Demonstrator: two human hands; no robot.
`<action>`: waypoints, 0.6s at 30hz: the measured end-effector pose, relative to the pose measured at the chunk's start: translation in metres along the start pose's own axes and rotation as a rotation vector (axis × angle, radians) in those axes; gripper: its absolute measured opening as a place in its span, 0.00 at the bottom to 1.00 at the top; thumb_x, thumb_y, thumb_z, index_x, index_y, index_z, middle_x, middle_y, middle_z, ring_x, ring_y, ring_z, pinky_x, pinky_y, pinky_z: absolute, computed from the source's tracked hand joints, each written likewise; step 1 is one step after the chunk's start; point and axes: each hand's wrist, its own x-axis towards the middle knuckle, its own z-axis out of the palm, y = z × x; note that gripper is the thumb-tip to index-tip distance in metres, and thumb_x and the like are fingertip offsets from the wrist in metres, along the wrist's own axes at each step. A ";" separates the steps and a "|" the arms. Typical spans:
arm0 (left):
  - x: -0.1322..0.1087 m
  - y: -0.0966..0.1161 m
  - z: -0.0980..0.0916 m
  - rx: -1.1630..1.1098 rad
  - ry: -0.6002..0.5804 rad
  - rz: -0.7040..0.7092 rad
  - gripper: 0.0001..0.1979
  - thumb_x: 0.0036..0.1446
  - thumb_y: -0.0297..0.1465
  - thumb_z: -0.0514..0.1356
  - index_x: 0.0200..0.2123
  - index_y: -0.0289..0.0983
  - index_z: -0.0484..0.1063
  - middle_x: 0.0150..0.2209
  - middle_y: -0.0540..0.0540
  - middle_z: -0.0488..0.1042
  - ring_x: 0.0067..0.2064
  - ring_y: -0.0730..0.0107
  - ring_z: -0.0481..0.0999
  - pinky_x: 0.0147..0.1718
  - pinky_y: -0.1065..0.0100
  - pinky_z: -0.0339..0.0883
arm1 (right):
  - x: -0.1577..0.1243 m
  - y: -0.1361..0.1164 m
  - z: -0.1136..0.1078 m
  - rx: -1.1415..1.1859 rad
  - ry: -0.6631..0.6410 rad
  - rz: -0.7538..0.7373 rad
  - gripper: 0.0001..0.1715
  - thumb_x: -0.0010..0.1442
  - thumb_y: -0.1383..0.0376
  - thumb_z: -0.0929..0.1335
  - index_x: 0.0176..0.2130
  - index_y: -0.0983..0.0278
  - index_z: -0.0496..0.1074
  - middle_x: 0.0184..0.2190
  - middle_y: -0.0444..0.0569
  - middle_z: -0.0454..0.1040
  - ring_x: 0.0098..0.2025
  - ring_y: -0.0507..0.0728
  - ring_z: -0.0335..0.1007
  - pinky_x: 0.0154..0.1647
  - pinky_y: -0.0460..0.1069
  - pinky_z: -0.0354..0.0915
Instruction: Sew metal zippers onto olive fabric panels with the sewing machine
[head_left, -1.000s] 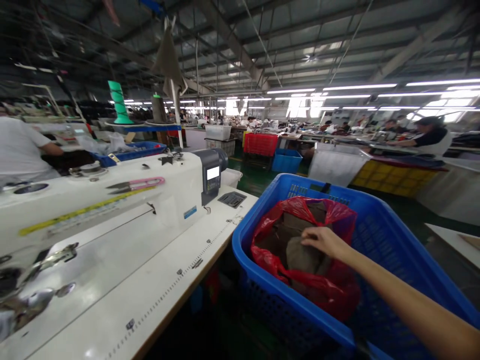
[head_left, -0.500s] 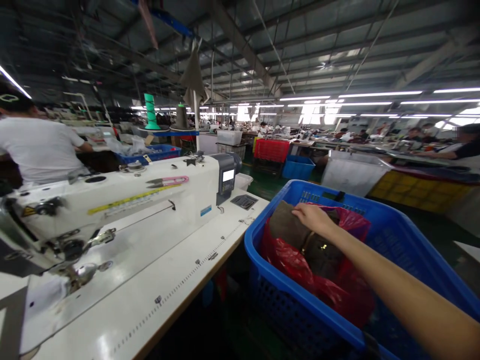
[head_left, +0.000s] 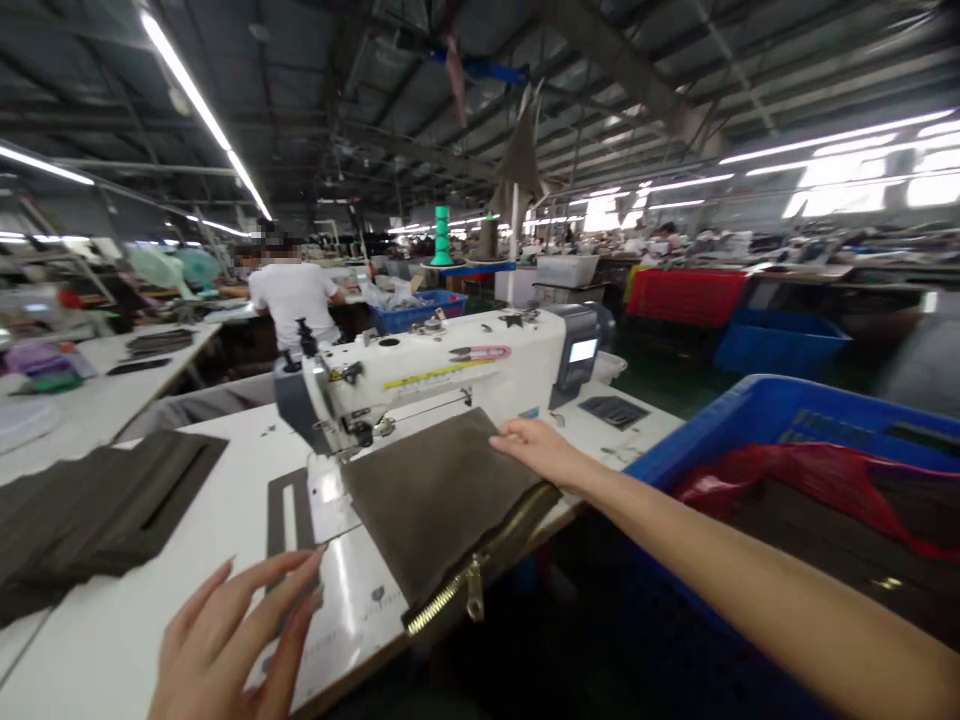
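Note:
My right hand [head_left: 536,450] pinches the upper right corner of a dark olive fabric piece with a zipper [head_left: 450,490]. The piece spans the front of the sewing machine [head_left: 450,365], and its brass zipper teeth [head_left: 435,605] and pull tab [head_left: 475,590] face me along the lower edge. At the lower left, my left hand [head_left: 240,635] is open, fingers spread, apart from the fabric and above the white table [head_left: 341,640]. Dark olive fabric pieces [head_left: 112,500] lie layered on the table's left side.
A blue basket [head_left: 757,400] lined with a red plastic bag [head_left: 772,465] stands at the right, more dark fabric inside. Pink-handled thread snips [head_left: 480,353] rest on the machine. A co-worker in a white shirt [head_left: 296,300] is behind it. A green thread cone [head_left: 442,236] stands farther back.
My right hand has brought the zippered fabric piece out of the blue basket, leftward over the sewing table. My left hand has come into view. The camera has turned left.

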 end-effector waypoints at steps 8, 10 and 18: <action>0.030 0.045 0.047 -0.009 -0.465 -0.009 0.11 0.56 0.27 0.53 0.41 0.40 0.71 0.38 0.45 0.70 0.39 0.63 0.69 0.39 0.61 0.62 | 0.021 0.030 0.079 0.052 -0.110 -0.054 0.14 0.54 0.66 0.63 0.42 0.67 0.65 0.21 0.43 0.68 0.29 0.55 0.65 0.34 0.49 0.58; 0.035 0.050 0.069 -0.005 -0.617 -0.012 0.07 0.54 0.27 0.56 0.37 0.38 0.72 0.37 0.45 0.69 0.39 0.62 0.68 0.38 0.61 0.62 | 0.016 0.034 0.075 0.109 -0.140 -0.026 0.16 0.55 0.66 0.62 0.45 0.66 0.63 0.19 0.41 0.65 0.24 0.53 0.64 0.29 0.48 0.59; 0.030 0.054 0.086 -0.022 -0.733 0.207 0.03 0.56 0.28 0.57 0.34 0.35 0.71 0.38 0.44 0.68 0.38 0.64 0.67 0.37 0.64 0.65 | 0.002 0.051 0.068 0.341 -0.232 0.069 0.08 0.54 0.65 0.59 0.36 0.65 0.60 0.23 0.44 0.68 0.25 0.51 0.68 0.28 0.48 0.66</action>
